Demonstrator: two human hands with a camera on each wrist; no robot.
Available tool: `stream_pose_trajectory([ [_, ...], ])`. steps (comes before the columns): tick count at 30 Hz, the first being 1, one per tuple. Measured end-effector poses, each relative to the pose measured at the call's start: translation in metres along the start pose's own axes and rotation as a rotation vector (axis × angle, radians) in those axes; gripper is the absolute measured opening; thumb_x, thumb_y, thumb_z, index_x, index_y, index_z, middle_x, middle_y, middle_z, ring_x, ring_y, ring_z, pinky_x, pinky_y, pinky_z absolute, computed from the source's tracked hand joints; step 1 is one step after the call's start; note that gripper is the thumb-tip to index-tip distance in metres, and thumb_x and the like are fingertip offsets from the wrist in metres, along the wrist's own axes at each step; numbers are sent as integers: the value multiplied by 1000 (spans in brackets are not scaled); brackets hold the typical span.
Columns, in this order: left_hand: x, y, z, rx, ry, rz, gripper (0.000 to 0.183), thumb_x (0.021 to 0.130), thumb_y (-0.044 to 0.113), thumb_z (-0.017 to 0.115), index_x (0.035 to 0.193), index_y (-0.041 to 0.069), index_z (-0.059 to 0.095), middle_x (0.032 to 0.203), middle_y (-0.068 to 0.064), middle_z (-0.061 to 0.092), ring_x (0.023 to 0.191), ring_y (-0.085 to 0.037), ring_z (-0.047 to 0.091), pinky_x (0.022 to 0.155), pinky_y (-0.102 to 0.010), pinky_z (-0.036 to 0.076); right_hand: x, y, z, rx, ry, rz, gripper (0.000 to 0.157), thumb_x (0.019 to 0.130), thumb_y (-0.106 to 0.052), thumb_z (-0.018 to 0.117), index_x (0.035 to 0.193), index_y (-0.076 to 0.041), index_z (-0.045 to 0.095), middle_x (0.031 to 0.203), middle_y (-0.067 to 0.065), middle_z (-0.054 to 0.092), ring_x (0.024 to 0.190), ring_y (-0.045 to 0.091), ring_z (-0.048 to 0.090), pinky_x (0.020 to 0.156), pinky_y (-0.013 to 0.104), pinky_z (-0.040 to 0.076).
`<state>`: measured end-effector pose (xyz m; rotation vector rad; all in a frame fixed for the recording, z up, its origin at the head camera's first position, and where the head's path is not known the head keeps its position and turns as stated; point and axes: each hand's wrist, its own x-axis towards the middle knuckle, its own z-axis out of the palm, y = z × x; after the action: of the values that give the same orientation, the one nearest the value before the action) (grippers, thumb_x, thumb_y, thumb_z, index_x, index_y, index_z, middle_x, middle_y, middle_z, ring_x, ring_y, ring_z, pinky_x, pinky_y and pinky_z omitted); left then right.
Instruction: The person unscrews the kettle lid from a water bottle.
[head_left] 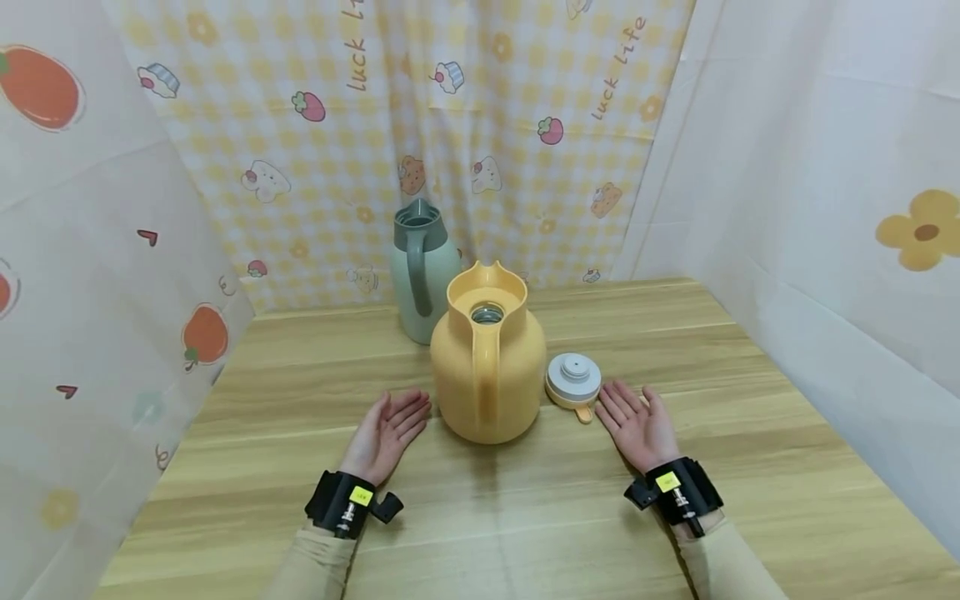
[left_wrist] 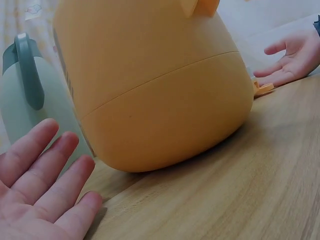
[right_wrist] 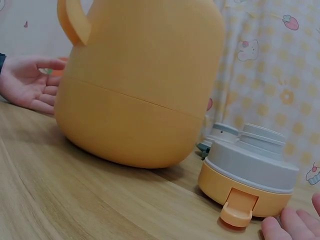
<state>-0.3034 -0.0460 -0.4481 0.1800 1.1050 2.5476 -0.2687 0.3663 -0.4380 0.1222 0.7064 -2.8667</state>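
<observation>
A yellow thermos jug (head_left: 517, 375) stands upright in the middle of the wooden table, lidless, its handle facing me. To its left my left hand (head_left: 386, 437) rests palm up, fingers extended close to the jug's base. On the other side my right hand (head_left: 637, 425) lies likewise, its fingertips right at the edge of the jug's lid (head_left: 574, 379). That lid lies upside down, grey stopper part up and yellow tab (right_wrist: 237, 212) towards me. Neither hand holds anything.
Behind the yellow jug, to its left, a taller pale green thermos jug (head_left: 431, 279) stands with its top uncovered. A grey and dark green lid (right_wrist: 222, 132) shows behind the yellow lid in the right wrist view. Patterned curtains (head_left: 300, 200) border the table's back and sides.
</observation>
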Motion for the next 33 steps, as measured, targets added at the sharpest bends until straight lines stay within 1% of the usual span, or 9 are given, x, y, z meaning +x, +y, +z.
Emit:
stream_pose_trajectory([
  [3,-1,-2,0,14,-8,7,46,108,34,28,116,5,64,121,-11,63,124,-25,52,111,-40,29,1,0,3,-27,54,1,62,106,-43,21,155,-17,-6,162,0,-8,146,12,4,115,29,13],
  [7,0,-4,1,23,-11,-3,45,108,33,30,115,4,63,119,-12,64,121,-26,54,110,-41,30,2,-1,2,-49,103,0,61,106,-44,18,155,-17,-4,162,-1,-6,146,11,6,115,28,13],
  [14,1,-3,1,72,-40,-7,45,108,32,28,112,7,65,115,-10,67,115,-24,59,107,-41,34,4,1,3,-45,135,15,60,106,-45,18,155,-18,-1,162,-1,-2,146,10,9,114,27,16],
  [20,1,-1,1,93,-58,20,43,108,32,30,111,8,66,112,-8,67,113,-23,61,105,-41,37,7,3,7,-75,138,6,60,106,-44,19,155,-15,1,161,2,0,146,12,10,114,28,17],
  [26,1,1,2,101,-36,16,42,108,32,31,110,7,65,111,-9,67,113,-24,60,107,-43,34,5,5,13,-61,159,2,60,106,-43,20,155,-14,2,162,1,2,146,12,10,114,29,16],
  [33,0,-1,3,111,-1,3,40,108,31,32,108,7,64,109,-9,68,112,-24,60,106,-42,36,4,4,10,-79,179,2,59,106,-43,19,155,-14,2,161,2,4,145,11,13,114,28,17],
])
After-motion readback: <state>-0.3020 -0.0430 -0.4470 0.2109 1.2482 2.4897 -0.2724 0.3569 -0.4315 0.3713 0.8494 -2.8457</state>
